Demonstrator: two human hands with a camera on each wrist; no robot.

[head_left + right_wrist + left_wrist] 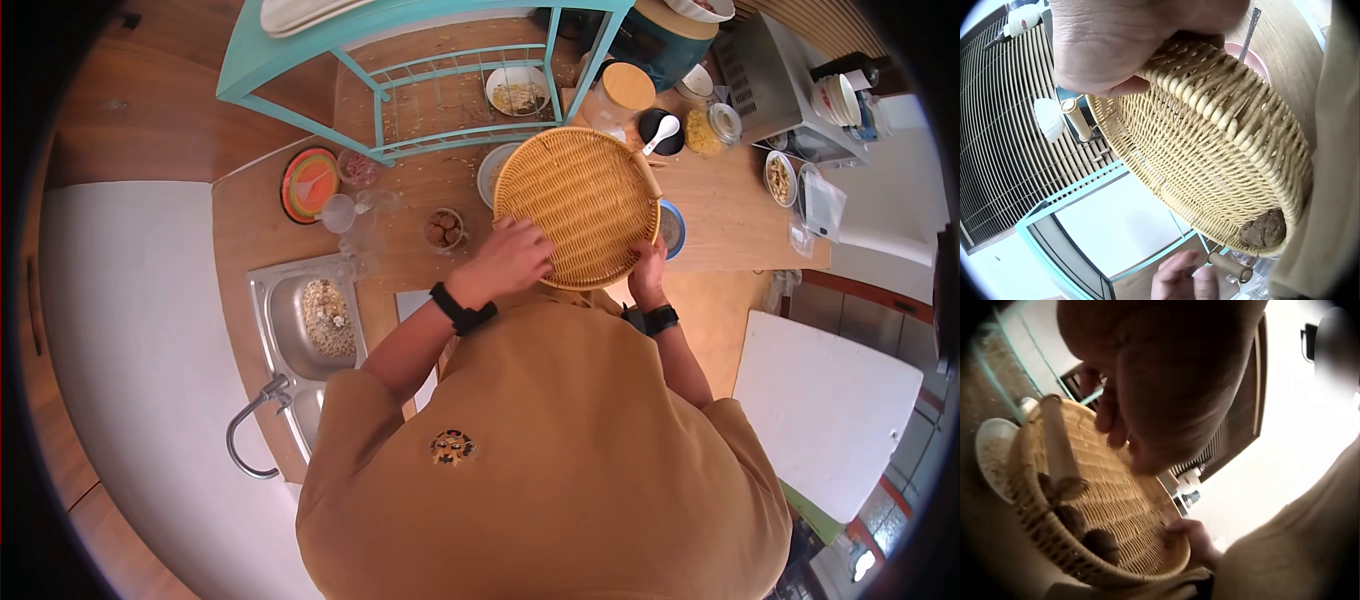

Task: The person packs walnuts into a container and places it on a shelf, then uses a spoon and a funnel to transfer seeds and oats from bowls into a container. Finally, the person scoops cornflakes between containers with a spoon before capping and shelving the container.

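Observation:
A round wicker basket (pixel 577 205) with short wooden handles is tilted in front of the person's body. The right hand (pixel 649 268) grips its rim on the right side. Over the left side hovers the left hand (pixel 508 258), its fingers loosely bent and nothing seen between them. In the left wrist view its fingers hang above the weave. Several brown, rough lumps (pixel 1102 545) lie against the basket's low wall near one handle (pixel 1060 444). One lump (pixel 1264 229), flecked with darker bits, shows in the right wrist view. A small container of similar brown pieces (pixel 443 230) stands left of the basket.
A turquoise rack (pixel 375 110) stands at the back over a bowl (pixel 517 92). Jars, a white spoon (pixel 662 134) and a microwave (pixel 790 85) line the right. At left is a sink (pixel 288 330) holding pale scraps. A blue-rimmed bowl (pixel 676 228) sits beside the basket.

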